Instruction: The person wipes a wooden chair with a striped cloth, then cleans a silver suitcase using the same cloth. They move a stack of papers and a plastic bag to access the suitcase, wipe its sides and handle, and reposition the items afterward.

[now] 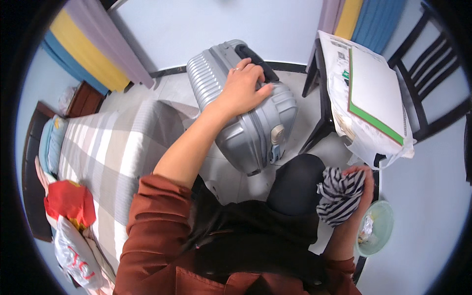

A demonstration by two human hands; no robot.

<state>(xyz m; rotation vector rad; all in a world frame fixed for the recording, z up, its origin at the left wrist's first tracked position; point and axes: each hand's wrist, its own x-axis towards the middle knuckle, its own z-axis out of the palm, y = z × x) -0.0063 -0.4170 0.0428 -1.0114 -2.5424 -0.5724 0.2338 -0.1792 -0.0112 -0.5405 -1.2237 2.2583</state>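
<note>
Ahead of me on the tiled floor is a silver ribbed hard-shell suitcase [241, 136], its two halves together. My left hand [246, 86] lies over its upper side, fingers curled near a dark strip [263, 68] and thumb spread onto the shell. A cream-coloured wheel [278, 133] shows on the side facing right. Low on the right, my right hand [365, 188] grips a bunched black-and-white striped cloth [341, 197] beside my knee. Part of that hand is hidden behind the cloth.
A bed with a checked sheet [110, 147] runs along the left, with a red item [70, 202] and a white plastic bag [75, 254] on it. At right, a dark chair [424, 84] stands by a bag with a green-edged board [379, 96]. A pale green bin [385, 232] is below.
</note>
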